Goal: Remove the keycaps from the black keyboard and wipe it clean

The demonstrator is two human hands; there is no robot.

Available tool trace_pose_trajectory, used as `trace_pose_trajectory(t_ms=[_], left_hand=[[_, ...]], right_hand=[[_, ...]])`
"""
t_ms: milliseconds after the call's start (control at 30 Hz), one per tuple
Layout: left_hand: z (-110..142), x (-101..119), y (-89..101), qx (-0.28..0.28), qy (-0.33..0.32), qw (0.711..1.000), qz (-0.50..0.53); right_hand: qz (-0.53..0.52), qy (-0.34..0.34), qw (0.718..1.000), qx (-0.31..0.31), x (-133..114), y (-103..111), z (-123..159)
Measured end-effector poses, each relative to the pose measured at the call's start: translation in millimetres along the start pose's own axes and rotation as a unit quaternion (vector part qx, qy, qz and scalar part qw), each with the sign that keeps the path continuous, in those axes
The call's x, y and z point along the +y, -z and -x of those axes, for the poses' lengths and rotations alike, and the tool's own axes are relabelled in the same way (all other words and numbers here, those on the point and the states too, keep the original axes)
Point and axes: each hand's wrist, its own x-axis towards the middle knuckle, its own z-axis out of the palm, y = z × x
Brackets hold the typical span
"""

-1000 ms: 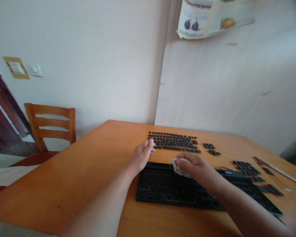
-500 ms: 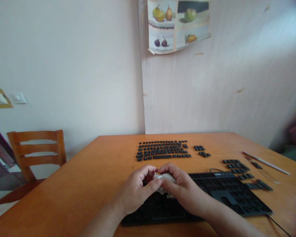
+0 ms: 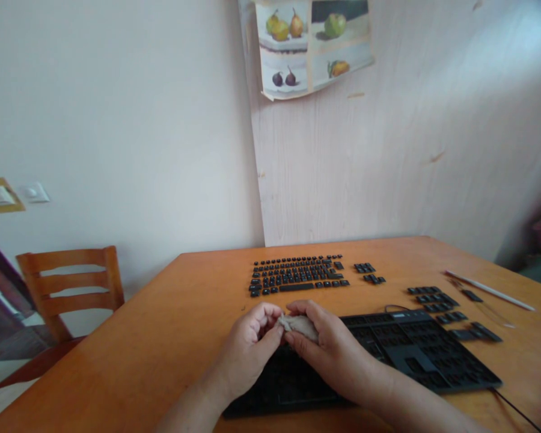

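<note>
A crumpled greyish-white wad (image 3: 301, 326), which looks like tissue or cloth, is held between both hands over the keyboard base. My left hand (image 3: 252, 343) pinches its left end between thumb and fingers. My right hand (image 3: 327, 346) is closed round the larger part, thumb in front. Beneath them lies the black keyboard base (image 3: 415, 355) with its keycaps off, its left part partly hidden by my hands and forearms. Behind the hands, the removed black keycaps (image 3: 293, 275) are laid out in rows in keyboard order.
More keycaps sit in small groups at the right (image 3: 433, 297) and beyond the base (image 3: 364, 267). A pale stick (image 3: 491, 291) and a thin wire tool (image 3: 473, 296) lie farther right. The keyboard cable (image 3: 516, 409) runs off front right. A wooden chair (image 3: 70, 282) stands left of the table (image 3: 162, 337).
Both hands stay over the base, and the wad is turned and more bunched between the fingers, with less of its lower edge hanging out. The camera view has tilted slightly.
</note>
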Motion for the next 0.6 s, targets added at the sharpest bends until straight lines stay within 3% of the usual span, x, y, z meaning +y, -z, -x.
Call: trace_pose_trajectory(t_ms=[133,333,600], left_hand=[[-1.1,0.2,-2.7,0.018,0.003,1.0,0.011],[-0.1,-1.2,-3.0,0.024,-0.001,1.0,0.006],[0.7,-1.9,-0.8,0.006,-0.013,1.0,0.005]], right_hand=[[-0.001,0.013,1.0,-0.02,-4.8,2.9,-1.3],[-0.053,-0.036,0.997,-0.045,-1.6,3.7,-2.6],[-0.045,-0.05,0.998,-0.001,1.0,2.6,-3.4]])
